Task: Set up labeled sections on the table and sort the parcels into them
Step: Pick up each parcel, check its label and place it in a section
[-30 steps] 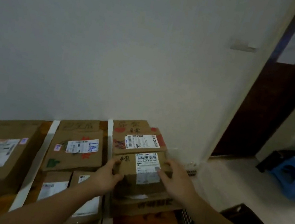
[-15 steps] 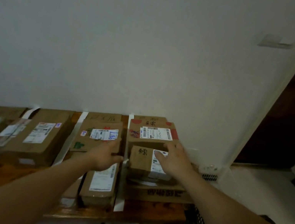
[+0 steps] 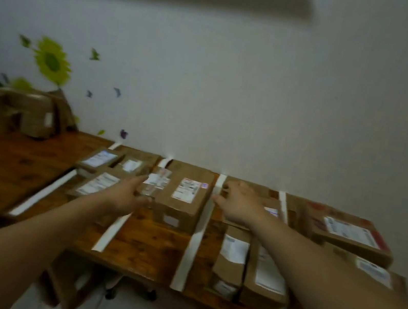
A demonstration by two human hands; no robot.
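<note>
The wooden table (image 3: 6, 164) is split into sections by white tape strips (image 3: 196, 234). Brown parcels with white labels lie in the sections. My left hand (image 3: 129, 193) reaches forward with fingers apart, next to a small labelled parcel (image 3: 156, 182) that leans on a large box (image 3: 184, 199). My right hand (image 3: 240, 206) hovers with fingers spread over a flat parcel (image 3: 272, 209) one section to the right. Neither hand holds anything. The picture is blurred by motion.
A red-edged box (image 3: 349, 232) lies at the far right, with two long parcels (image 3: 269, 273) in front near the table edge. Several parcels (image 3: 101, 158) fill the left section. A pile of boxes (image 3: 34, 115) stands at the back left, against the wall.
My view has swung left along the table. Both hands have left the small box in the right section and moved left over the middle sections.
</note>
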